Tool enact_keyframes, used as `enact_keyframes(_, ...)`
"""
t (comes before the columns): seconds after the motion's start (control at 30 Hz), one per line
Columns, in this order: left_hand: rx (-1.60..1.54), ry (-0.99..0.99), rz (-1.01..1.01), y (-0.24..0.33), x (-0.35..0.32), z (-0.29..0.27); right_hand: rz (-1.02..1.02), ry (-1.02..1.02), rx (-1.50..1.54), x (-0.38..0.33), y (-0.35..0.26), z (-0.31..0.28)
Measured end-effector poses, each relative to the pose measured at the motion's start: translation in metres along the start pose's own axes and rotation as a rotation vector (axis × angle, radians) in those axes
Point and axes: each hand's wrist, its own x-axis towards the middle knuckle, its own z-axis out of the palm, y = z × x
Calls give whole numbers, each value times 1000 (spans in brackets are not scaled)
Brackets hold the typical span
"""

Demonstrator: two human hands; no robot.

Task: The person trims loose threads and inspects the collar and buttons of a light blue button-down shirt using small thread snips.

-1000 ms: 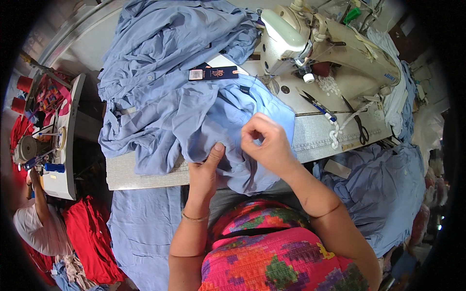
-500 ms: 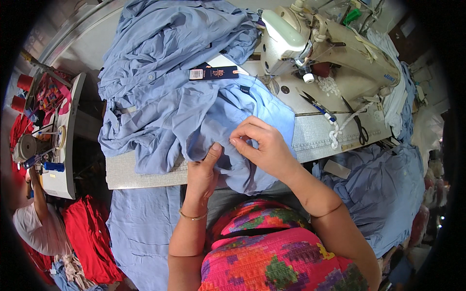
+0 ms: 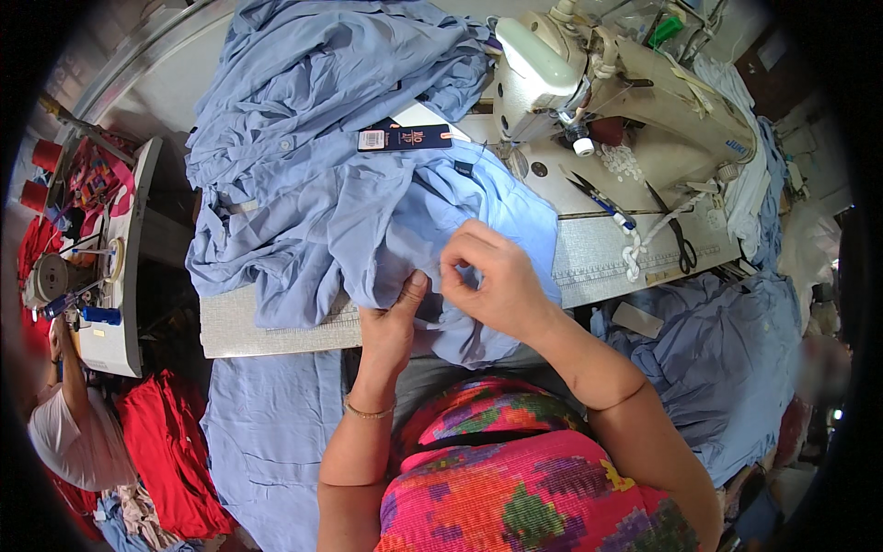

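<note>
A light blue garment lies bunched over the front of the sewing table, part of it hanging over the edge. My left hand grips a fold of it, thumb on top and fingers hidden under the cloth. Close by on the right, my right hand is held in a pinch just above the fabric, thumb and forefinger pressed together. Whatever sits between those fingertips is too small to see. A dark hang tag rests on the garment beyond my hands, near a small dark neck label.
A sewing machine stands at the back right. Before it lie thread snips, black scissors and a knotted white cord. More blue cloth hangs at right. Far left, a person works at another table.
My right hand has moved slightly right, away from the left thumb, still pinched. My left hand keeps its grip on the garment and has shifted a little to the right.
</note>
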Motion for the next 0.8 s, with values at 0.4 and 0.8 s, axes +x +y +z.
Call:
enact_keyframes(0.4, -255, 14, -107, 5, 2, -1, 192, 290, -550, -6, 54, -64)
enact_keyframes(0.8, 215, -271, 23, 28, -13, 13, 65, -39, 124, -24, -3, 18)
